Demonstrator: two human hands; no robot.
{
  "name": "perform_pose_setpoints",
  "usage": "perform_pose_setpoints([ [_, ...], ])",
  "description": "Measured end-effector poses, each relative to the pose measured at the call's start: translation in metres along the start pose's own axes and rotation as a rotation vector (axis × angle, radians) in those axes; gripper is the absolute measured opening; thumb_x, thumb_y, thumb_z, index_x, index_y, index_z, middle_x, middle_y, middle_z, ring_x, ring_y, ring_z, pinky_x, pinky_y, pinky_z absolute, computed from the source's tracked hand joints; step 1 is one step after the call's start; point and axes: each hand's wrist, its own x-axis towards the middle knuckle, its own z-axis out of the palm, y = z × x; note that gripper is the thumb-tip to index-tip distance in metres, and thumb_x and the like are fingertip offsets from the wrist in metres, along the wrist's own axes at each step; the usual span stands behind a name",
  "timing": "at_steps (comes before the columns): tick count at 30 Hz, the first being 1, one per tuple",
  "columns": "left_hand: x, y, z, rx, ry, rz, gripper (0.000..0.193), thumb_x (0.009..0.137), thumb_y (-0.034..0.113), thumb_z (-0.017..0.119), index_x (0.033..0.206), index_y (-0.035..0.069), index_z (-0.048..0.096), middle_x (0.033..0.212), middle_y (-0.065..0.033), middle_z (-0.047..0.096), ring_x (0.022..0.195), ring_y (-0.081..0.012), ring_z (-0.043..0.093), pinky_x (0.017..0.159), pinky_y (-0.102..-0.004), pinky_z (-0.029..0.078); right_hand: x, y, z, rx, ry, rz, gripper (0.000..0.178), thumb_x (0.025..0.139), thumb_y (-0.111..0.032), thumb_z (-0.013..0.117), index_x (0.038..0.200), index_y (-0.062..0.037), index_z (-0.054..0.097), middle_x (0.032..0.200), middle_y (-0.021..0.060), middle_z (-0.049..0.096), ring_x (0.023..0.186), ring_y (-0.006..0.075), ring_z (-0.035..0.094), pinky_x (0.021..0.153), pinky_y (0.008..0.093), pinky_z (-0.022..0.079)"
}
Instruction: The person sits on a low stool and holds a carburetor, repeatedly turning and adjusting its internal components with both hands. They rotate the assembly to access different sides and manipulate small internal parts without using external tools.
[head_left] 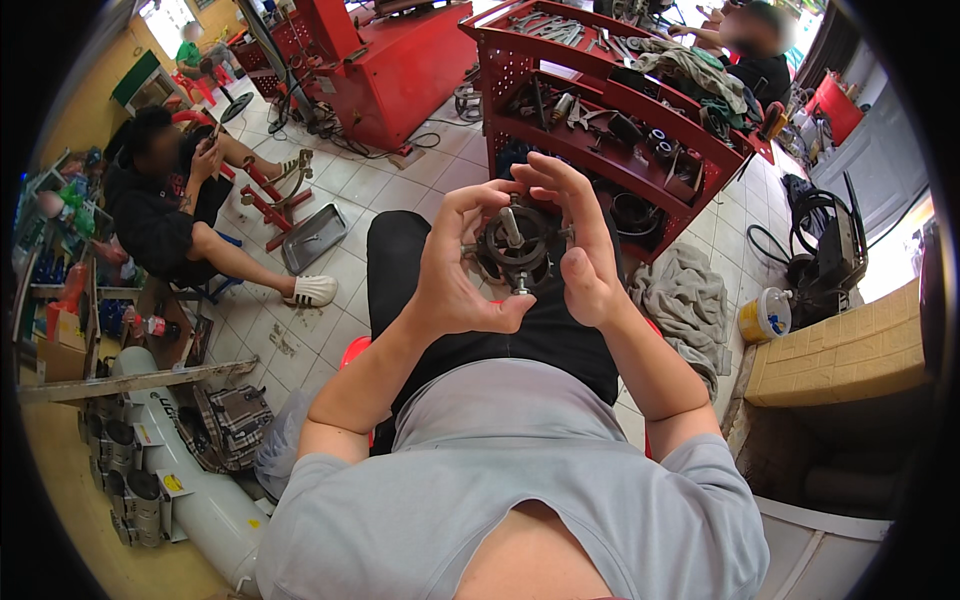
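Above my lap, between my two hands, is a dark round metal part [535, 250] with a ring-shaped body, a bright pin-like piece at its middle and small bolts sticking out around it. My left hand [455, 265] curls around its left side, the thumb reaching the bolt at the near end. From the right, my right hand [590, 250] cups the part, its fingers bent over the far side and its thumb raised. The inner fingertips of both hands are partly hidden behind the part.
Ahead stands a red tool cart [600, 150] with wrenches and rags. A seated person [160, 190] is at the left near a grey metal tray [314, 238]. A crumpled grey cloth [685, 300] and a bucket [766, 315] lie to the right. Another person [760, 65] sits behind the cart.
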Motion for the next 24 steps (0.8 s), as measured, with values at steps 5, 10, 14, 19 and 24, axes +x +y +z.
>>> perform_pose_setpoints([
  [5,0.0023,0.0018,-0.0002,-0.013,-0.014,0.051,0.086,0.056,0.009,0.087,0.127,0.005,0.038,0.135,-0.019,0.044,0.117,-0.0215,0.053,0.103,-0.0339,0.044,0.0003,-0.0014,0.0012,0.002,-0.002,0.013,0.084,0.09,-0.06,0.053,0.146,0.0007,0.037,0.134,0.0189,0.053,0.128,0.0275,0.049,0.107,0.0386,0.032],
  [10,0.0023,-0.0002,0.0001,-0.026,-0.009,0.069,0.082,0.057,0.009,0.088,0.123,0.006,0.038,0.134,-0.0196,0.045,0.117,-0.0213,0.053,0.102,-0.033,0.044,0.0006,-0.0015,0.0012,0.005,-0.003,0.016,0.084,0.09,-0.06,0.053,0.146,0.0007,0.037,0.134,0.0189,0.053,0.128,0.0276,0.049,0.107,0.039,0.032],
  [14,0.0019,0.0,0.0007,-0.025,0.002,0.062,0.079,0.057,0.009,0.088,0.119,0.007,0.039,0.134,-0.0199,0.045,0.116,-0.0209,0.053,0.101,-0.0324,0.044,0.0007,-0.0011,0.0009,-0.003,-0.006,0.016,0.084,0.09,-0.06,0.052,0.146,0.0007,0.036,0.134,0.019,0.053,0.129,0.0281,0.049,0.108,0.0397,0.032],
  [19,0.0021,0.0017,-0.0004,0.012,-0.002,0.04,0.076,0.056,0.009,0.088,0.116,0.008,0.041,0.134,-0.0198,0.046,0.114,-0.0194,0.053,0.1,-0.0317,0.044,0.0002,-0.0003,0.0008,0.003,-0.006,0.016,0.083,0.091,-0.059,0.052,0.146,0.0007,0.036,0.134,0.0193,0.052,0.13,0.0282,0.048,0.108,0.04,0.032],
  [24,0.0027,0.0025,-0.0011,0.029,-0.005,0.02,0.072,0.055,0.01,0.088,0.113,0.007,0.043,0.135,-0.0193,0.046,0.112,-0.0181,0.053,0.099,-0.031,0.044,0.0002,0.0003,0.0007,0.01,-0.006,0.023,0.083,0.091,-0.059,0.052,0.146,0.0006,0.036,0.134,0.0197,0.052,0.13,0.028,0.048,0.109,0.0396,0.032],
])
